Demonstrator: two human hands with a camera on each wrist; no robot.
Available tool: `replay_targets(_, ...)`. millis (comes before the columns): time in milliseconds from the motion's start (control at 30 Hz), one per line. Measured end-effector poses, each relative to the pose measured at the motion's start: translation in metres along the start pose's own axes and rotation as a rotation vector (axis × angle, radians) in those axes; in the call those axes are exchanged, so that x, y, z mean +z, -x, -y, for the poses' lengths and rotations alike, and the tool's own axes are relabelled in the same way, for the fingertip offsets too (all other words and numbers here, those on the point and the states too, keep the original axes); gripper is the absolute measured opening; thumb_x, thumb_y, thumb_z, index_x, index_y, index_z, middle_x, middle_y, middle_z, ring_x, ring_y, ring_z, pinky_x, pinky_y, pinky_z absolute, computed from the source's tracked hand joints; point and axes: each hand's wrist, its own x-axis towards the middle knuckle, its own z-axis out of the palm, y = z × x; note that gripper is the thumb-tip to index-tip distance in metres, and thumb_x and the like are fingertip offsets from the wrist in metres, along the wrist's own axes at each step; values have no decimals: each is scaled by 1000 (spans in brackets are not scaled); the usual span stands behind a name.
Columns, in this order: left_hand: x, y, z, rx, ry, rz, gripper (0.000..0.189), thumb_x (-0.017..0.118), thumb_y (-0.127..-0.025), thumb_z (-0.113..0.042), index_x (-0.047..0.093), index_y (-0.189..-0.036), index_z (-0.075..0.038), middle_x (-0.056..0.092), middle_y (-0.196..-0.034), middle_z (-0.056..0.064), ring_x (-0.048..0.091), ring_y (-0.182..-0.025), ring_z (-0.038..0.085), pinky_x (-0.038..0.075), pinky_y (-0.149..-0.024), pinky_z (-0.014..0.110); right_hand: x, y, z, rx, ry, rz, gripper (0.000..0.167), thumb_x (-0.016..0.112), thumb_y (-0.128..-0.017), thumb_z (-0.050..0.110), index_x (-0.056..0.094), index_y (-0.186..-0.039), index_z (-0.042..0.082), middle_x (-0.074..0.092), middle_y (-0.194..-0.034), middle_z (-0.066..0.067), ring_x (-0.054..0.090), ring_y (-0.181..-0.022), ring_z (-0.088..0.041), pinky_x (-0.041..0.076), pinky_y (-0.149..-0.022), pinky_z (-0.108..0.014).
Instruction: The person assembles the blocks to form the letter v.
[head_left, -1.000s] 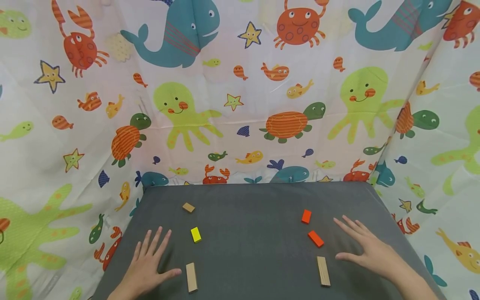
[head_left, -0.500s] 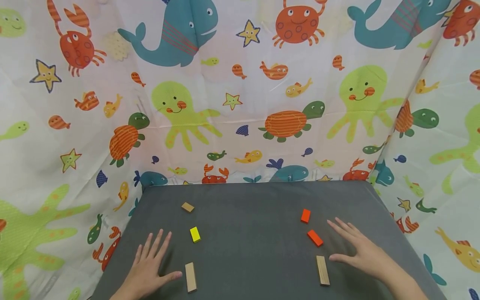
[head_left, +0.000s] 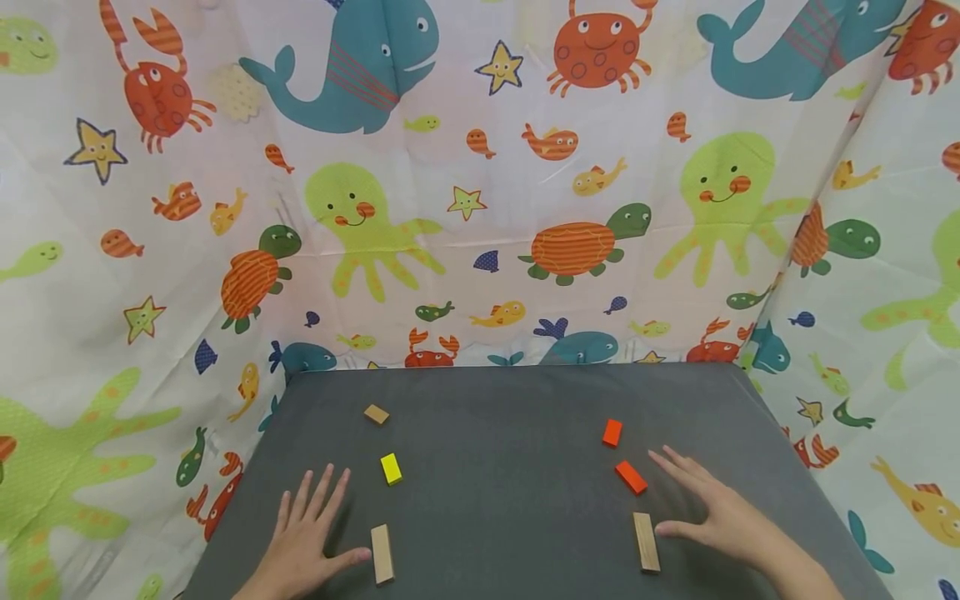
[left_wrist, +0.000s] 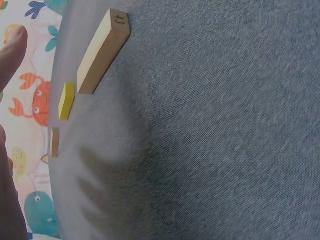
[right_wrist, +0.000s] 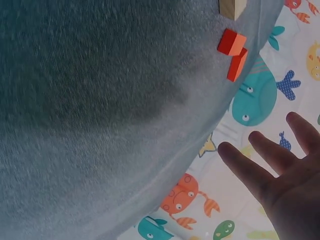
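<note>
My left hand [head_left: 306, 533] hovers palm down over the cloth with fingers spread, holding nothing. Just right of its thumb lies a plain wooden block [head_left: 382, 554], marked 43 on one end in the left wrist view. Beyond that are a yellow block [head_left: 392, 469] and a smaller plain wooden block [head_left: 377, 414]. On the other side, my right hand [head_left: 716, 512] is spread in the air with nothing in it. Its thumb tip is near another plain wooden block [head_left: 647, 542]. Two red blocks, the nearer red block [head_left: 632, 477] and the farther red block [head_left: 612, 432], lie past its fingertips.
A dark grey cloth [head_left: 510, 483] covers the table. Behind and at both sides hangs a white curtain [head_left: 465, 275] printed with sea animals. The wooden and coloured blocks stand in two loose rows, left and right, with grey cloth between them.
My right hand has drifted left and slightly nearer to me, closer to the wooden block. The left hand has shifted a little right. The blocks stay where they were.
</note>
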Motion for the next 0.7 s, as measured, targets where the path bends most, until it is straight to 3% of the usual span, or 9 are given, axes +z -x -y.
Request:
replay_targets(167, 9, 0, -2, 12, -27, -16, 112, 67, -73, -81, 25, -162, -28, 18, -168, 16, 12, -149, 54, 7, -112, 78, 5, 1, -1, -24, 6, 4, 101, 80, -70, 64, 39, -156, 31, 36, -159, -21, 42, -137, -53, 46, -89, -74)
replay_targets(567, 20, 1, -8, -50, 5, 119, 116, 64, -74, -83, 21, -163, -22, 17, -168, 17, 10, -150, 53, 7, -112, 78, 14, 1, -5, -49, 23, -19, 101, 84, -65, 64, 47, -152, 29, 42, -156, -21, 39, -135, -60, 41, -88, -79)
replay_targets(700, 23, 1, -8, -64, 22, 163, 115, 62, -75, -83, 20, -163, -22, 17, -168, 15, 9, -151, 52, 5, -114, 76, 18, 1, -8, -85, 14, -29, 100, 84, -64, 63, 49, -151, 26, 44, -154, -22, 44, -133, -57, 43, -89, -77)
